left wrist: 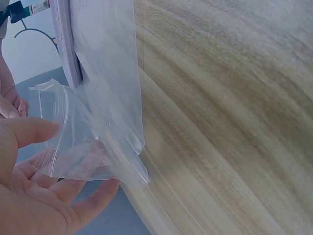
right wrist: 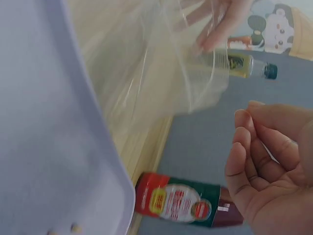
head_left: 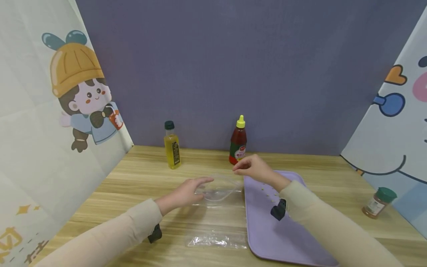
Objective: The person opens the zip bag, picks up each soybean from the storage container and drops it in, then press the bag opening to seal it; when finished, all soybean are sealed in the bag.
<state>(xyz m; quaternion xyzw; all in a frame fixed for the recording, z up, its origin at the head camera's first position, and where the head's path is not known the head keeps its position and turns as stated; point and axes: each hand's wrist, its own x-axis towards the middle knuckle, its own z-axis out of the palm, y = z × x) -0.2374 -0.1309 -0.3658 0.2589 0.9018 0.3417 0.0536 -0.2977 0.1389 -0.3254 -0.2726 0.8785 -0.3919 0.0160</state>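
Note:
A clear plastic zip bag (head_left: 217, 194) lies on the table, its mouth lifted and spread at the far end. My left hand (head_left: 186, 192) holds that mouth, thumb on one side and fingers behind the film, as the left wrist view shows the bag (left wrist: 110, 78). Above and right of the mouth is my right hand (head_left: 255, 168), thumb and index fingertips together. In the right wrist view nothing shows between the fingertips of the right hand (right wrist: 269, 156). A lilac tray (head_left: 277, 241) beside the bag bears several small yellowish pieces (head_left: 262, 189).
At the back stand a bottle of yellow oil (head_left: 172, 148) with a dark cap and a red sauce bottle (head_left: 238, 142) with a yellow tip. A small spice jar (head_left: 379, 203) with a green lid stands at the far right. A grey-blue wall (head_left: 213, 74) closes off the back.

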